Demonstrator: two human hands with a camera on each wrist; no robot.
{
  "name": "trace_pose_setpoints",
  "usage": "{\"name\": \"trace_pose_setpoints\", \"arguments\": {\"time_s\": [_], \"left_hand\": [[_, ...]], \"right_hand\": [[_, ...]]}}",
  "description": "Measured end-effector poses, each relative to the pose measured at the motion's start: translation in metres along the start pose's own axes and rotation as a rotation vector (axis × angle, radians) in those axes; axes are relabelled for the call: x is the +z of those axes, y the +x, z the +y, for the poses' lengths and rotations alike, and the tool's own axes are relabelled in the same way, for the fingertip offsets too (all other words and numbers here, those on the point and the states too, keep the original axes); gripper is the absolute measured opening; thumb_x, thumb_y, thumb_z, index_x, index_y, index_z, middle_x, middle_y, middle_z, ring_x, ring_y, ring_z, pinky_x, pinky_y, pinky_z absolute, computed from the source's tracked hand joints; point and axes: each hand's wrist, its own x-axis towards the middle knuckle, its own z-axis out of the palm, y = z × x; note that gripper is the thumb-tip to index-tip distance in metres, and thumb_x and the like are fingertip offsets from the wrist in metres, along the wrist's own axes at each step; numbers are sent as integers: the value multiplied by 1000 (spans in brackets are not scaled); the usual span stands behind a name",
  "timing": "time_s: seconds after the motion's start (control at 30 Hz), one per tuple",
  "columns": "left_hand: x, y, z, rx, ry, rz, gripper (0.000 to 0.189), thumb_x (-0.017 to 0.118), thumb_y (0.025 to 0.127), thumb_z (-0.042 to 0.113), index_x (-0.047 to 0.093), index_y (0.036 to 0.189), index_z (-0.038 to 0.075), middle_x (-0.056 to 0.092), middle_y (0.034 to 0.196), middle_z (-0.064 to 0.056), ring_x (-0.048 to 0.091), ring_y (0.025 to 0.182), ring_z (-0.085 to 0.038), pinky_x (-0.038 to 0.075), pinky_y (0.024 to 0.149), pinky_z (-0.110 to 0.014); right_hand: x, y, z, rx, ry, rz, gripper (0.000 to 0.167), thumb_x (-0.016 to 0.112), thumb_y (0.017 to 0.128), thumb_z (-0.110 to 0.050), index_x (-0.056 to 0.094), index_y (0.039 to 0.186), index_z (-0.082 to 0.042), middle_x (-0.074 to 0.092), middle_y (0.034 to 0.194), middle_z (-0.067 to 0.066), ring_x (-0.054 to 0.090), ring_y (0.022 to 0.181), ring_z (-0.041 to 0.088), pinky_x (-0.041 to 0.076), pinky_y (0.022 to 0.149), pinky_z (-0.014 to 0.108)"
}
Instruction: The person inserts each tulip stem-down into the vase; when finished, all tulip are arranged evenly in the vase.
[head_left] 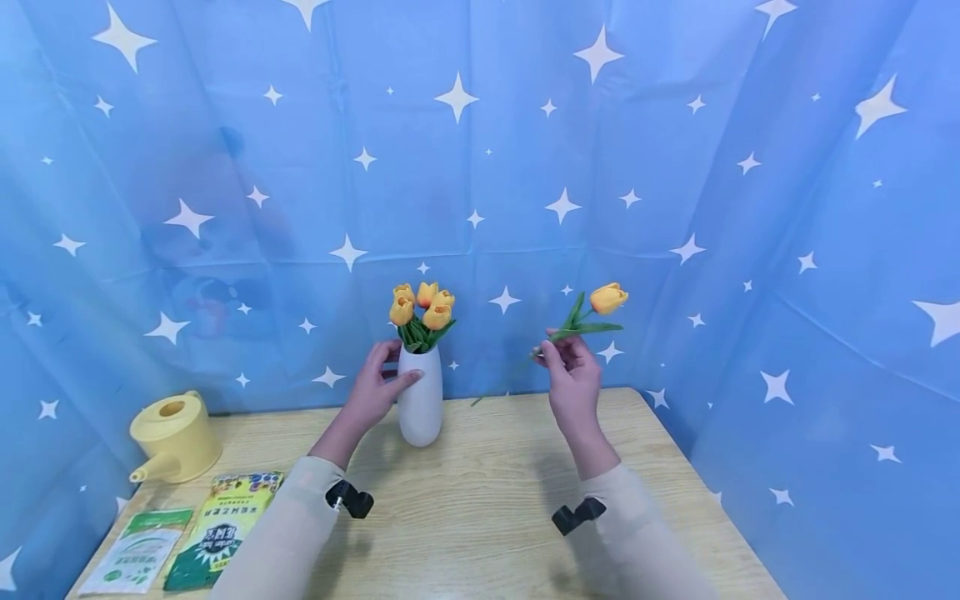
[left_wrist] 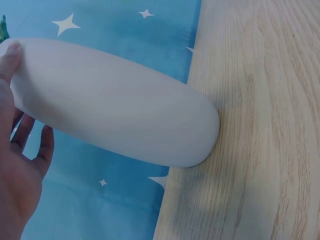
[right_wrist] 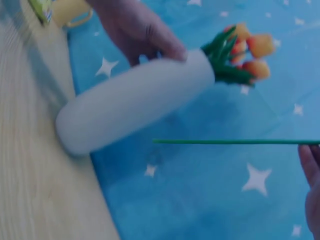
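Note:
A tall white vase stands upright near the table's back edge. Yellow-orange tulips with green leaves fill its mouth. My left hand holds the vase near the top from the left, thumb on the front and fingers spread along its side; the left wrist view shows the vase resting on the wood. To the right, raised above the table, my right hand pinches a single tulip by its stem. In the right wrist view, the thin green stem points toward the vase.
On the left of the wooden table sits a pale yellow watering can. In front of it lie a yellow-green bag and a white-and-green packet. A blue curtain with white stars hangs behind and beside the table.

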Motion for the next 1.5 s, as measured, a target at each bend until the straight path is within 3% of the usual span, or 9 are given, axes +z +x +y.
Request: {"name": "trace_pose_setpoints", "arguments": {"time_s": [0.43, 0.63, 0.83, 1.17, 1.33, 1.5], "left_hand": [[0, 1, 0, 2, 7, 2, 68, 81, 104, 42, 50, 157, 13, 49, 151, -12, 53, 140, -39, 49, 117, -61], [0, 2, -2, 7, 6, 1, 68, 82, 103, 39, 51, 157, 13, 49, 151, -12, 53, 140, -38, 49, 117, -61], [0, 1, -3, 1, 11, 1, 68, 82, 103, 42, 51, 157, 14, 49, 151, -12, 53, 140, -39, 49, 117, -62], [1, 0, -1, 0, 15, 3, 67, 82, 103, 42, 51, 156, 14, 50, 151, -12, 54, 140, -38, 50, 116, -60], [0, 1, -1, 6, 9, 5, 68, 82, 103, 41, 51, 156, 13, 50, 151, -13, 54, 140, -38, 50, 116, -61], [0, 1, -2, 4, 17, 13, 67, 82, 102, 44, 52, 155, 14, 51, 150, -11, 55, 138, -37, 51, 116, -60]], "right_hand": [[55, 7, -45, -159, 147, 44, 17, 73, 107, -2, 73, 124, 0, 72, 103, 23, 77, 95, 21, 66, 92, 38], [74, 9, -55, -241, 142, 25, 18, 71, 107, 1, 72, 124, 4, 70, 105, 32, 77, 96, 21, 66, 91, 38], [88, 10, -56, -277, 136, 9, 19, 71, 107, -1, 71, 125, 6, 74, 107, 23, 78, 98, 22, 66, 92, 42], [94, 8, -55, -308, 71, -18, 19, 72, 107, -1, 72, 124, 6, 75, 108, 26, 77, 99, 23, 66, 91, 40], [100, 6, -46, -314, 24, -81, 17, 74, 106, -1, 74, 122, 3, 76, 111, 18, 78, 98, 32, 66, 91, 39], [110, 4, -34, -383, -21, -157, 12, 73, 105, 3, 74, 116, 6, 76, 115, 19, 78, 97, 40, 67, 87, 35]]}}
